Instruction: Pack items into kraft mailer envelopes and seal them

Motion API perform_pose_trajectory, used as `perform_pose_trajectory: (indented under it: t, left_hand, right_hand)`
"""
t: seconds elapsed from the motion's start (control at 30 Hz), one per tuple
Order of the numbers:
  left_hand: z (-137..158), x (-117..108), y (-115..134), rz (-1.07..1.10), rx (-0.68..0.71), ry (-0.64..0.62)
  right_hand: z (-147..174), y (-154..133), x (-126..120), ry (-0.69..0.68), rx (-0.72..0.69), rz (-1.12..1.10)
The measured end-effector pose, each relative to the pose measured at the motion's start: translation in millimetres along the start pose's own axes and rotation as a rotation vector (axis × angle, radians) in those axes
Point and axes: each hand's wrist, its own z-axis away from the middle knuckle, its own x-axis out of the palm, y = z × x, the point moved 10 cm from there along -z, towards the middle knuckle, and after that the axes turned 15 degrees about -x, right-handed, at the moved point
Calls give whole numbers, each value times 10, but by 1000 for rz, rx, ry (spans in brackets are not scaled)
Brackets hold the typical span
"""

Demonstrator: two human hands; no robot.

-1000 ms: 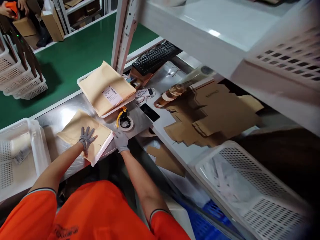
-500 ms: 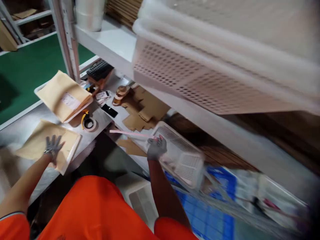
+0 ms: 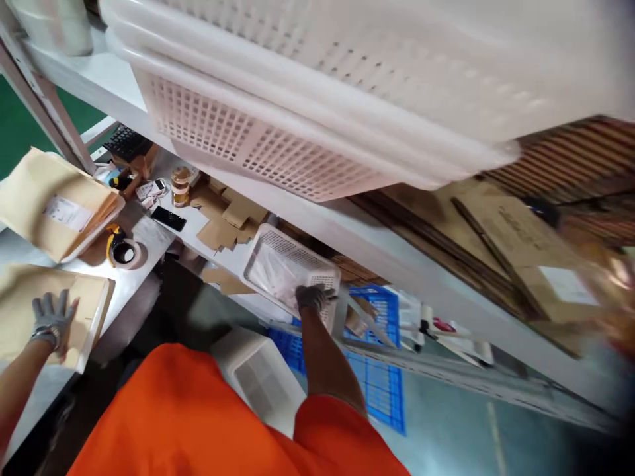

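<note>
Your left hand (image 3: 49, 322), gloved, fingers spread apart, lies flat on a tan mailer (image 3: 30, 311) at the bench's (image 3: 143, 231) near edge. Your right hand (image 3: 313, 297), gloved, fingers curled together, rests at the rim of a white perforated basket (image 3: 278, 254) holding pale crumpled strips, low on your right. Steel bench: tape roll (image 3: 122, 251), phone (image 3: 169, 218), flat cardboard (image 3: 225, 218); white shelf (image 3: 347, 228) and baskets overhead.
</note>
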Motion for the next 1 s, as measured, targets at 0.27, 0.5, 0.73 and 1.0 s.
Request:
perform_pose_trajectory:
  t: [0.27, 0.5, 0.73, 1.0]
  left_hand:
    - [66, -90, 208, 201, 121, -167]
    - [162, -71, 350, 312, 234, -48]
    - [99, -57, 377, 571, 295, 22]
    - [322, -88, 561, 747, 405, 77]
  right_hand:
    - [1952, -2646, 732, 111, -1151, -206]
    - [4933, -4751, 1775, -743, -1615, -214]
    - [5529, -5515, 1900, -804, -1586, 54]
    - [5255, -5837, 1911, -799, -1549, 227]
